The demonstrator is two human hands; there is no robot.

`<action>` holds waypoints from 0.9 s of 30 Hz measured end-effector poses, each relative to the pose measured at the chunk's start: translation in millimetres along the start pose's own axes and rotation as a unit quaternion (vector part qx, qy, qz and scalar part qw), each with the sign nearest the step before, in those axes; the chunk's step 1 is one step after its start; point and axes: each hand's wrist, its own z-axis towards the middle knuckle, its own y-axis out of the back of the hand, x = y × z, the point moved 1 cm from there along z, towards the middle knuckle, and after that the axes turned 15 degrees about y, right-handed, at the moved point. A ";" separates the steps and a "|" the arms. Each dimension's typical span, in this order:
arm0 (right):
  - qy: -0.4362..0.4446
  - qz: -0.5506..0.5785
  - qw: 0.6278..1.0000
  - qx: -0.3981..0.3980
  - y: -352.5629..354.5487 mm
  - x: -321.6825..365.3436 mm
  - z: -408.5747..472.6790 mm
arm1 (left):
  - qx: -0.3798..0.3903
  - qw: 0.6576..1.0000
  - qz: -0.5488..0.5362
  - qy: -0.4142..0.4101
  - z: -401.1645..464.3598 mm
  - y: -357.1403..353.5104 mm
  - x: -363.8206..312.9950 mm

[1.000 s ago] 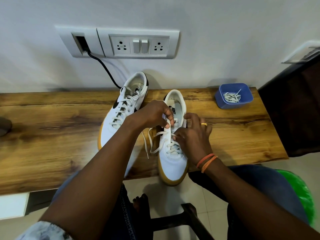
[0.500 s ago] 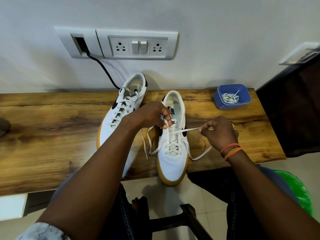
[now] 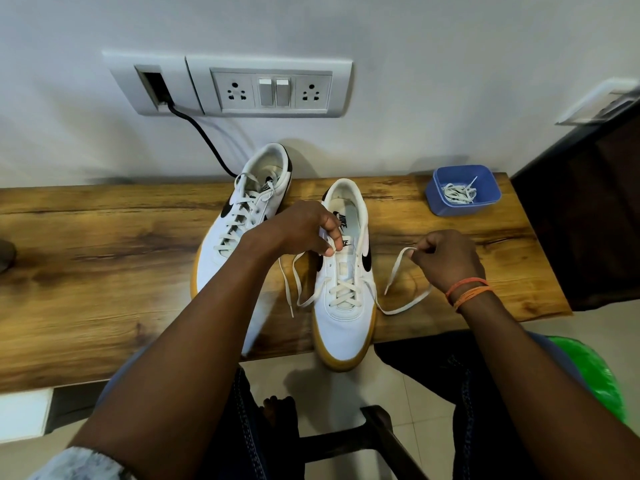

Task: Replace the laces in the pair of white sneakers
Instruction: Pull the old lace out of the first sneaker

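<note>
Where the wood-grain table (image 3: pixel 104 271) meets the white wall, two white sneakers with smooth uppers, black swooshes and gum-coloured soles stand toe toward the person. The left sneaker (image 3: pixel 239 233) is laced to the top with a flat cream lace and lies angled, its heel near the wall. The right sneaker (image 3: pixel 346 282) sits beside it, toe jutting over the table's near edge, laced only through its lower eyelets.

The left hand (image 3: pixel 301 230) rests over the right sneaker's tongue, fingers (image 3: pixel 330 237) curled and pinching the shoe's upper edge at the eyelets; whether it also pinches the lace there cannot be told. One loose end of the lace (image 3: pixel 294 285) hangs in a loop on that side. The right hand (image 3: pixel 446 258), with orange bands at the wrist, is held off to the shoe's right, its fingers curled tight, thumb and forefinger pinching the other flat lace end, which loops slack from the shoe across the table.

A square blue plastic tub (image 3: pixel 464 192) holding a bundled cream lace stands at the table's far right corner. A black cable (image 3: pixel 204 136) runs from the switch plate (image 3: pixel 270 86) behind the left sneaker.
</note>
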 end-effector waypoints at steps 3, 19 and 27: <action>0.006 0.015 1.000 -0.006 -3.7 -0.1 3.6 | 0.002 1.000 0.001 0.000 -0.2 0.0 0.0; 0.264 -0.081 0.961 0.031 -71.0 52.6 -38.8 | -0.013 1.000 0.001 -0.015 3.4 -4.3 0.5; 0.190 -0.038 0.981 -0.028 -70.5 57.4 -48.3 | -0.013 1.000 0.006 -0.010 4.1 -2.5 2.7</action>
